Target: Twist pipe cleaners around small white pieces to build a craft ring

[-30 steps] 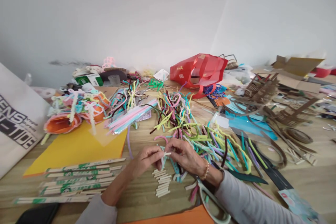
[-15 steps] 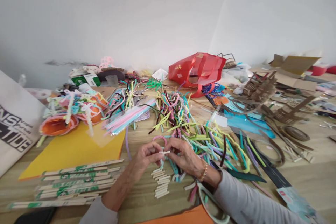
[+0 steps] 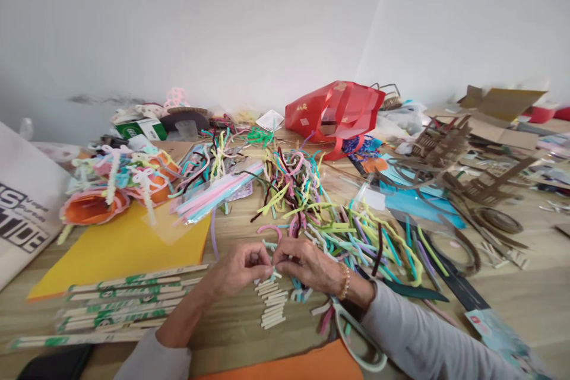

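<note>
My left hand (image 3: 243, 266) and my right hand (image 3: 307, 261) meet over the table, their pinched fingertips almost touching. Between and just under them shows a bit of pale blue-white pipe cleaner (image 3: 275, 274). Exactly what each hand grips is mostly hidden by the fingers. Right below lie short wooden stick pieces (image 3: 273, 309), set in a rough column. A pink curved pipe cleaner (image 3: 269, 228) is just beyond the fingertips. Scissors with pale handles (image 3: 356, 338) rest under my right forearm.
Loose coloured pipe cleaners (image 3: 351, 237) spread ahead and right. Paper-wrapped chopsticks (image 3: 120, 303) lie left, near a yellow sheet (image 3: 120, 255). Orange paper (image 3: 303, 366) is at the front edge. A red bag (image 3: 333, 110) and woven brown pieces (image 3: 485, 181) stand farther back.
The short white stick seen between my fingertips earlier no longer shows there. My hands have drawn closer together, and the view has shifted slightly.
</note>
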`<state>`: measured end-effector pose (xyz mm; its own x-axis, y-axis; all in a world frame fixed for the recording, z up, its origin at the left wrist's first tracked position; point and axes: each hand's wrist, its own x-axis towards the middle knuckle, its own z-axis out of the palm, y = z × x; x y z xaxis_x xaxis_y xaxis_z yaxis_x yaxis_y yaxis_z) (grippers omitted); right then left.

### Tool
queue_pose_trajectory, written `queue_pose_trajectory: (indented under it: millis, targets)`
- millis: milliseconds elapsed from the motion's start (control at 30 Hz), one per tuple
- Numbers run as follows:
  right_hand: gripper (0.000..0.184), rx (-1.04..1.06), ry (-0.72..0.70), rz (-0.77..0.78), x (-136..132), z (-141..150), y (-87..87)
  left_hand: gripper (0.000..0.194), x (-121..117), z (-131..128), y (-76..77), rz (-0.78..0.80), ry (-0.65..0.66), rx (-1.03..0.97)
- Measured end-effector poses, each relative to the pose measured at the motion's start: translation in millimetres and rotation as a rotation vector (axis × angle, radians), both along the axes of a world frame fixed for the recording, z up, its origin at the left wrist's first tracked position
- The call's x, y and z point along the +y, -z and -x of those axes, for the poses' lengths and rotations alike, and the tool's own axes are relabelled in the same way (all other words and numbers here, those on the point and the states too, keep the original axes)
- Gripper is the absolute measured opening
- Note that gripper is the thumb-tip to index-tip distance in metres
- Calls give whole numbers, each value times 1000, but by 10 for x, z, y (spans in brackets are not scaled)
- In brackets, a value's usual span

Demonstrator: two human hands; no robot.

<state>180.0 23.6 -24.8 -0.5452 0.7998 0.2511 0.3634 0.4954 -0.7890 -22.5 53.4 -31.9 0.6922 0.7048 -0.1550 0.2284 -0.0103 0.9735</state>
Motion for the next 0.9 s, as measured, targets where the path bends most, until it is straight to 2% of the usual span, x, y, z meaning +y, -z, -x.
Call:
queue_pose_trajectory:
  millis: [167, 300, 500, 667, 767, 900]
  targets:
    - [7, -32, 27, -8, -8, -5, 47, 16, -38, -57, 7, -123, -72, 80]
    - [6, -38, 63, -72, 2, 0, 89, 16, -51, -91, -8, -193, -137, 128]
    - [11, -60, 126, -162, 30, -4, 167, 21, -43, -79, 27, -323, -132, 219]
    - [11, -98, 92, -108, -11, 4, 94, 15, -108, -103, -24, -445, -143, 299]
    - [12, -105, 119, -51, -43, 22, 27, 16, -171, -142, -68, -560, -200, 334]
    - [18, -30, 149, 96, -39, 24, 13, 13, -178, -172, -86, -530, -233, 292]
